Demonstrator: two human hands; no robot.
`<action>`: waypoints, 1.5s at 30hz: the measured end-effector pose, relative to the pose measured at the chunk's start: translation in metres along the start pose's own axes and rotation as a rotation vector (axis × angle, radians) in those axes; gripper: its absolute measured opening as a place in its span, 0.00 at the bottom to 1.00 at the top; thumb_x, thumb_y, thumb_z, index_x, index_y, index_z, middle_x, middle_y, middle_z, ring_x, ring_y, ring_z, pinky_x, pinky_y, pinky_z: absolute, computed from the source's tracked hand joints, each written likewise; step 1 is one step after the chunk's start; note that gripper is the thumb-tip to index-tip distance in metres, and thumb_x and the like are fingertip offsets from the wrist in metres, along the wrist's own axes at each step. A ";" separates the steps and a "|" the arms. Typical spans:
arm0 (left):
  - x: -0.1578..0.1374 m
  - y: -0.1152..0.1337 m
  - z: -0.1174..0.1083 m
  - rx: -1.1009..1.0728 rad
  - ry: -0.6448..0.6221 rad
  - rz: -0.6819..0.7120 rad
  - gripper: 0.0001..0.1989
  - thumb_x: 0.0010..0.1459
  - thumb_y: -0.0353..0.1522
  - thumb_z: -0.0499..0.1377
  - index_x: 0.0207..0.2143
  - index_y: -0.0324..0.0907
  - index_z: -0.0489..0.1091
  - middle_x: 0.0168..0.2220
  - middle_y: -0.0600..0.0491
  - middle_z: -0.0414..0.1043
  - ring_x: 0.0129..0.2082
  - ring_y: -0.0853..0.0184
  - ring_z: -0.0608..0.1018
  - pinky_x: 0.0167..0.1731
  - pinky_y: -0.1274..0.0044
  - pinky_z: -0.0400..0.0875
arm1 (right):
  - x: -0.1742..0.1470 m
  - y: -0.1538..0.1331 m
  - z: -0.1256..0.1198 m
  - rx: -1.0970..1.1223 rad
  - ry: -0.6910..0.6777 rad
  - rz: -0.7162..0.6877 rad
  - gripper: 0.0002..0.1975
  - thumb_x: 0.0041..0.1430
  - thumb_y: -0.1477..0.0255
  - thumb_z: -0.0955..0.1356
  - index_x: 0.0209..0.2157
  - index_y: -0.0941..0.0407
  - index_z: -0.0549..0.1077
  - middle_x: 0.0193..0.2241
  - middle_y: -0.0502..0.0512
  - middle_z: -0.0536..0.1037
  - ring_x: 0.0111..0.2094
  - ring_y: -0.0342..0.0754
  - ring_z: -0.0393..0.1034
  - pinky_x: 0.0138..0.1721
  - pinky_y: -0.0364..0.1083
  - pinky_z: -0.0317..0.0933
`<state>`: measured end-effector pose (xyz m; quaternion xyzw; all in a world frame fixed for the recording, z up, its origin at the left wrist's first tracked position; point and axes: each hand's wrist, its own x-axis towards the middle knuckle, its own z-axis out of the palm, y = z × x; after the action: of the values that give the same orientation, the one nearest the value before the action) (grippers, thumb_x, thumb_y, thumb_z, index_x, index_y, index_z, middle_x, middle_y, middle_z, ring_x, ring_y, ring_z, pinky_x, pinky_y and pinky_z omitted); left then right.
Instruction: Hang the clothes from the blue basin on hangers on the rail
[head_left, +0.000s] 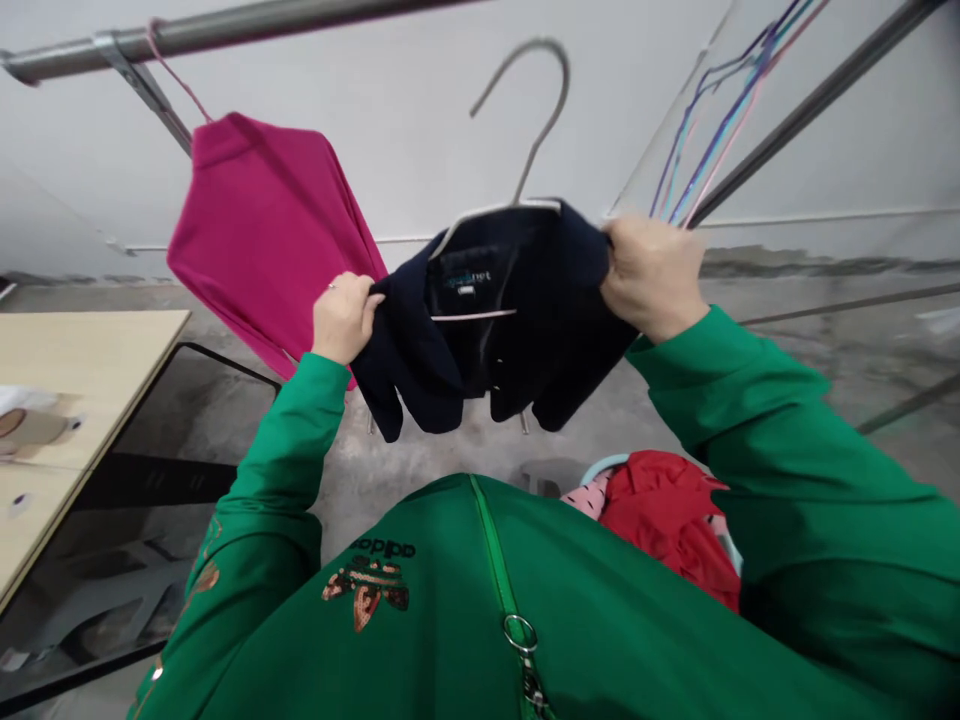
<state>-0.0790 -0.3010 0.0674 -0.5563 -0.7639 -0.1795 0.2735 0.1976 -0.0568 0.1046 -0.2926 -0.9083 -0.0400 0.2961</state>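
A dark navy jacket (570, 300) with a collar and an inner label hangs in front of me on a pale hanger (536, 150) whose metal hook points up, apart from any rail. My left hand (343, 318) is closed on the jacket's left shoulder as I see it. On the other shoulder, my right hand (652, 278) grips the cloth in a fist. Part of the hanger's lower bar shows across the neck opening; its ends are hidden inside the jacket. Behind my left hand is a magenta long-sleeved top (262, 220) on a pink hanger.
A metal rail (247, 30) runs across the upper left and carries the magenta top. Several coloured hangers (720, 130) hang at the upper right beside a slanted metal bar (817, 105). Red cloth (667, 510) fills a light-blue basin at lower right. A wooden table (97, 350) stands at left.
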 end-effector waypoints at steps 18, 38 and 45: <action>-0.024 -0.034 -0.019 0.023 -0.079 -0.183 0.17 0.64 0.34 0.48 0.52 0.35 0.63 0.52 0.40 0.68 0.53 0.57 0.70 0.50 0.67 0.67 | -0.008 -0.028 -0.012 1.329 -0.734 0.416 0.18 0.36 0.60 0.76 0.33 0.48 0.78 0.30 0.52 0.80 0.35 0.55 0.76 0.40 0.51 0.70; -0.322 -0.001 -0.012 -0.147 -0.365 -0.817 0.14 0.60 0.35 0.45 0.33 0.46 0.69 0.37 0.48 0.74 0.38 0.60 0.79 0.41 0.69 0.75 | 0.176 -0.246 0.055 1.313 -0.321 0.295 0.05 0.47 0.80 0.62 0.21 0.58 0.65 0.15 0.48 0.65 0.21 0.41 0.60 0.25 0.41 0.55; -0.339 0.007 -0.018 -0.118 -0.300 -0.850 0.15 0.60 0.36 0.44 0.32 0.46 0.69 0.34 0.48 0.73 0.34 0.61 0.79 0.36 0.70 0.76 | 0.200 -0.277 0.104 1.252 -0.246 0.289 0.04 0.47 0.76 0.62 0.28 0.56 0.66 0.18 0.51 0.68 0.27 0.45 0.63 0.31 0.43 0.60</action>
<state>0.0098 -0.5645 -0.1279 -0.2280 -0.9441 -0.2362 0.0297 -0.1404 -0.1578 0.1593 -0.1866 -0.7386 0.5705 0.3069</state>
